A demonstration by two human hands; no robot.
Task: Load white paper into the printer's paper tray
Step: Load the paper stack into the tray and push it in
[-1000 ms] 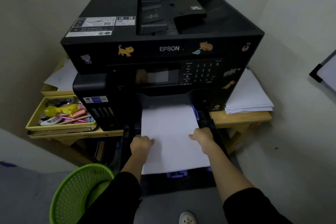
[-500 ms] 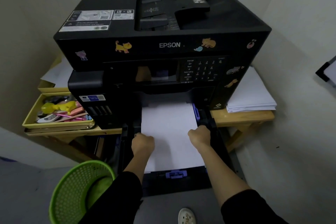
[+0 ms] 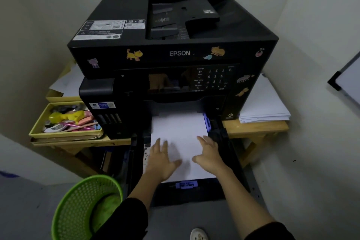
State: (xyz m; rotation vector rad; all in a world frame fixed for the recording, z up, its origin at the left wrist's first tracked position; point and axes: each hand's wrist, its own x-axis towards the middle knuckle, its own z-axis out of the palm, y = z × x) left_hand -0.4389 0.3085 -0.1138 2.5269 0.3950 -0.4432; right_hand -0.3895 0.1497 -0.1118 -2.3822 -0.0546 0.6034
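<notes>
A black Epson printer (image 3: 175, 52) stands on a wooden table. Its black paper tray (image 3: 228, 148) is pulled out toward me, with purple guides at its right side and front. A stack of white paper (image 3: 179, 132) lies flat in the tray, its far end under the printer. My left hand (image 3: 160, 159) rests palm down on the paper's left part, fingers spread. My right hand (image 3: 210, 155) lies flat on the right part, fingers apart, beside the tray's right wall. Neither hand grips anything.
A second stack of white paper (image 3: 266, 103) lies on the table (image 3: 253, 128) right of the printer. Yellow trays (image 3: 64, 134) with stationery sit to the left. A green mesh basket (image 3: 85, 206) stands on the floor at lower left. Walls close in on both sides.
Both hands let go of the paper's side edges and now lie open and flat on top of it. The paper has slid further into the tray.
</notes>
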